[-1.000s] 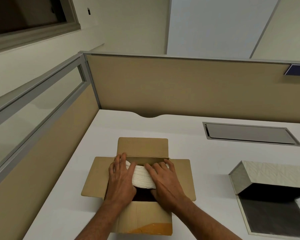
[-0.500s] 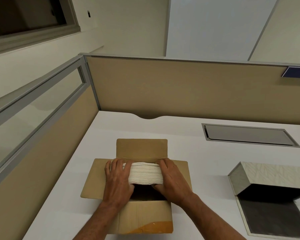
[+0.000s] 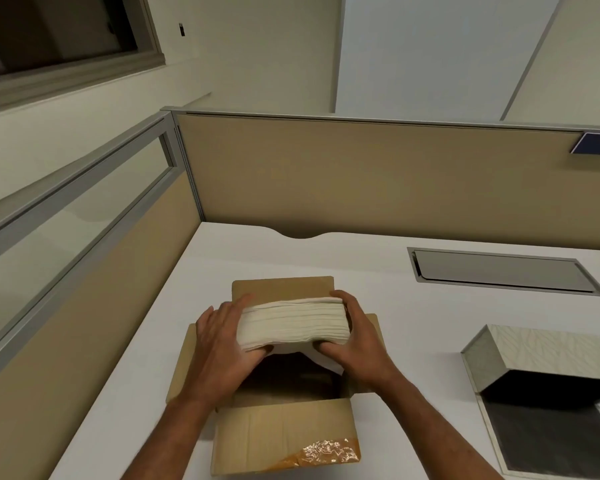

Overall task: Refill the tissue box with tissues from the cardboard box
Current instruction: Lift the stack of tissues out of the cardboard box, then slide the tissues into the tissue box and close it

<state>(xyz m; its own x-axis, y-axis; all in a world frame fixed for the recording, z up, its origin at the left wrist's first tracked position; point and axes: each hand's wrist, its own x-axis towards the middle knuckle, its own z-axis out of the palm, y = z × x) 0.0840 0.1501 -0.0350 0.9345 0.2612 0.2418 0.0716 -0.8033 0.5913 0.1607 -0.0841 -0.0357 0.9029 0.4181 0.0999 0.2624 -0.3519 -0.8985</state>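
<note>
Gripping one stack of tissues [image 3: 293, 322] from both ends, the two hands hold it just above the open cardboard box [image 3: 284, 441], which sits at the near edge of the tabletop [image 3: 378, 268], toward its left side. The left hand [image 3: 222, 344] wraps the stack's left end, fingers curled beneath; the right hand [image 3: 355, 337] clamps the right end, thumb over the top. A loose sheet or two droops from the underside near the right hand. The box's four flaps are folded out, and its inside looks dark; whether more tissues lie within, I cannot tell. Toward the near right corner stands the one tissue box [image 3: 548, 362], lid raised, its interior seemingly empty. So the picking-up looks done; carrying the stack across, seating it, and closing the lid are left. Farther back, one metal hatch [image 3: 499, 271] is set into the tabletop near the far edge, before the partition [image 3: 378, 181].
</note>
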